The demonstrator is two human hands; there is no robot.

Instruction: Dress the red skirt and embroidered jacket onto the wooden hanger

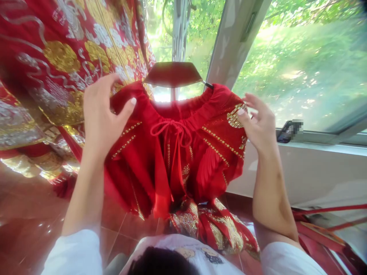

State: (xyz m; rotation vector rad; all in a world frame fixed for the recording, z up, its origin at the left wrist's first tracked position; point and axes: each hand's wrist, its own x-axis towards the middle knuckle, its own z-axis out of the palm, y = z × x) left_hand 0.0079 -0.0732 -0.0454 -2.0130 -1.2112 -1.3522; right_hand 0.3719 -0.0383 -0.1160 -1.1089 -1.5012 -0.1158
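Observation:
A red garment (177, 110) with a gathered neckline, a tied cord bow (174, 130) and rows of gold beads spreads out in front of me. It hangs from a hanger with a dark red top piece (173, 74). My left hand (100, 110) is at its left shoulder, thumb and index finger spread apart over the cloth; the other fingers are mostly hidden. At the opposite shoulder, my right hand (260, 122) has its thumb on the edge of a gold round emblem (235, 116), fingers behind, gripping the cloth.
Large red costumes with gold and silver embroidery (61, 56) hang at the left. A window (301, 72) fills the back right, with a phone (285, 131) on its sill. Below the garment lies red and gold patterned cloth (223, 229). Red folded frames (323, 236) stand at lower right.

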